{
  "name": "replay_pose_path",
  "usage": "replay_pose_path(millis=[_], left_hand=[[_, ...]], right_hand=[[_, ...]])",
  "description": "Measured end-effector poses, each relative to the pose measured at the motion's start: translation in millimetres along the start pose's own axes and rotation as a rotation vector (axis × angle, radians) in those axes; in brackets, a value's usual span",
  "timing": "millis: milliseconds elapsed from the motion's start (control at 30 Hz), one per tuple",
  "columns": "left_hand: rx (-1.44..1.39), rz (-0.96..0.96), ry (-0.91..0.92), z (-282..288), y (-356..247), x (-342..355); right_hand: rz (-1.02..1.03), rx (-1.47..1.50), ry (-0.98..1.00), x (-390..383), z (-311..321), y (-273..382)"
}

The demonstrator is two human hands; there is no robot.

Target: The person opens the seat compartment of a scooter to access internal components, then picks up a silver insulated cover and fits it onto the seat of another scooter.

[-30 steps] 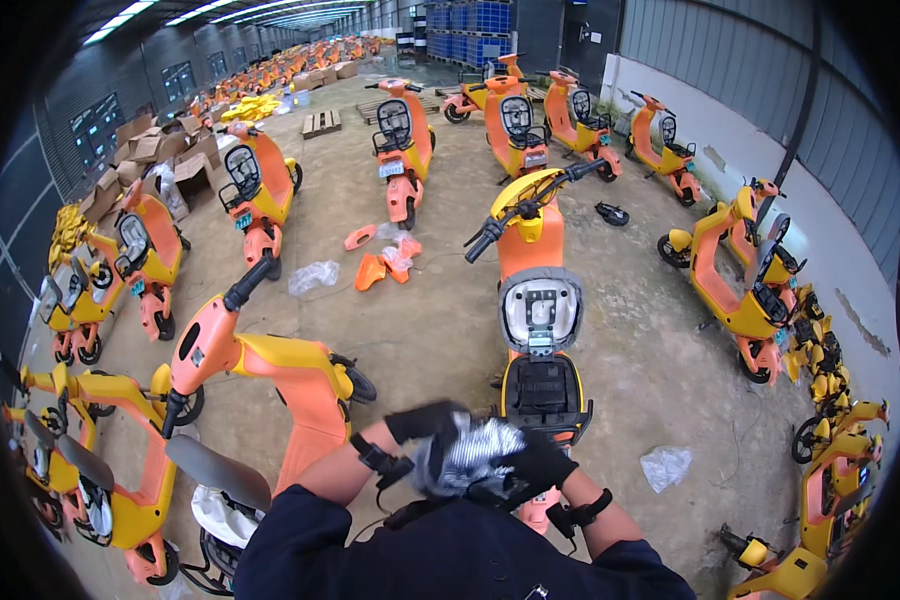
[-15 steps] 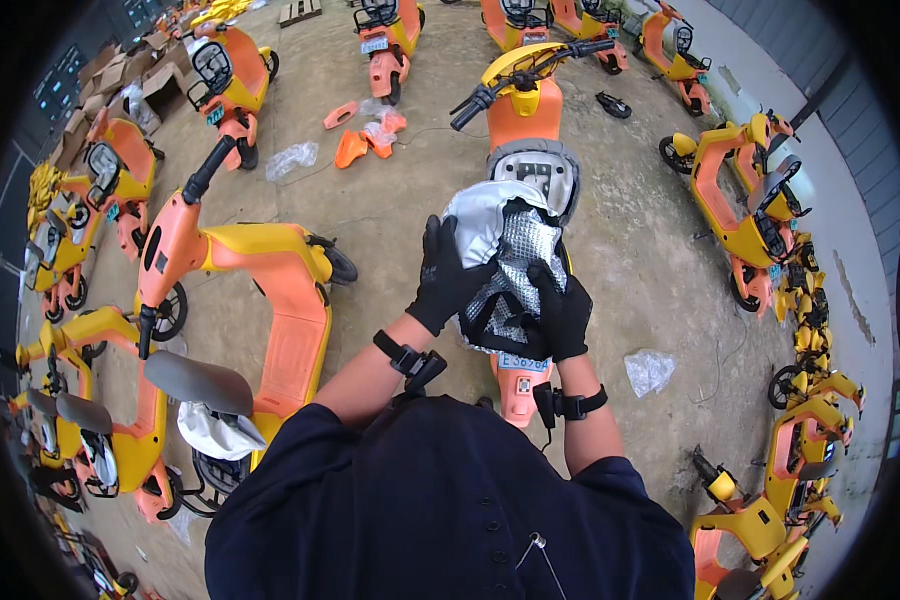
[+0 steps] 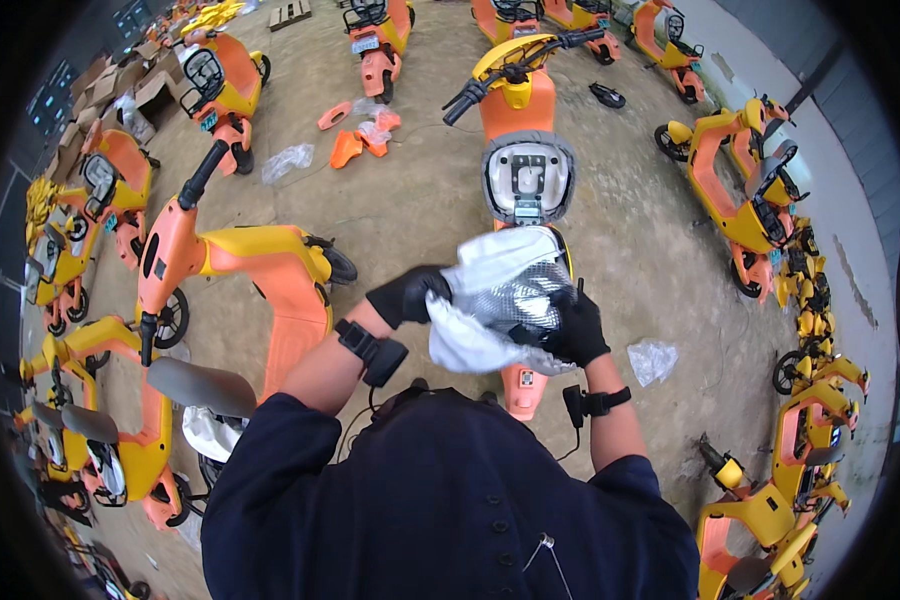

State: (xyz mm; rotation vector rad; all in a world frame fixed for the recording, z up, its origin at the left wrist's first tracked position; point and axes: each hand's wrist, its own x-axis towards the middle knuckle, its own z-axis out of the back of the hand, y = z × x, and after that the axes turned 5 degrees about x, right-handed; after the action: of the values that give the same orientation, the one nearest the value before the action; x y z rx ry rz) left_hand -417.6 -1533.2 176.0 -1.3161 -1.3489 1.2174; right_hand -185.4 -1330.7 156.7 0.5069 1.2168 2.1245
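My left hand point(image 3: 411, 297), in a black glove, grips the left edge of a silver foil-lined bag point(image 3: 532, 295). At its right side my right hand point(image 3: 581, 327), gloved likewise, is closed on the edge, with some fingers hidden by the material. Whitish cloth forms the bag's outside, and its shiny quilted lining faces up, slightly blurred. Beneath it stands an orange and yellow scooter point(image 3: 523, 105). The scooter's seat is tipped up, showing the pale underside point(image 3: 529, 180) with its grey rim. The bag covers much of the scooter's rear, and the orange tail pokes out below.
Close on my left stands another scooter point(image 3: 272, 247) with a grey seat. More scooters line both sides and the far end. Orange plastic parts point(image 3: 347, 148) and clear plastic wrap point(image 3: 288, 163) lie on the floor. Another plastic wrap point(image 3: 652, 361) lies right. Cardboard boxes point(image 3: 105, 88) are piled far left.
The bag has come down toward me, off the raised seat's underside, and its left side is pulled out wider. My left hand moved left and down; my right hand moved slightly right and down.
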Motion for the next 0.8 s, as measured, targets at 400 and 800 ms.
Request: replay_pose_path(millis=[400, 800], left_hand=[[0.474, -0.288, 0.201, -19.8, 14.2, 14.6], [0.632, -0.341, -0.276, 3.1, -55.2, 40.4]], right_hand=[[0.967, -0.46, 0.072, 15.6, 0.6, 102.6], [0.431, 0.221, 0.408, -2.6, 26.5, 107.2]])
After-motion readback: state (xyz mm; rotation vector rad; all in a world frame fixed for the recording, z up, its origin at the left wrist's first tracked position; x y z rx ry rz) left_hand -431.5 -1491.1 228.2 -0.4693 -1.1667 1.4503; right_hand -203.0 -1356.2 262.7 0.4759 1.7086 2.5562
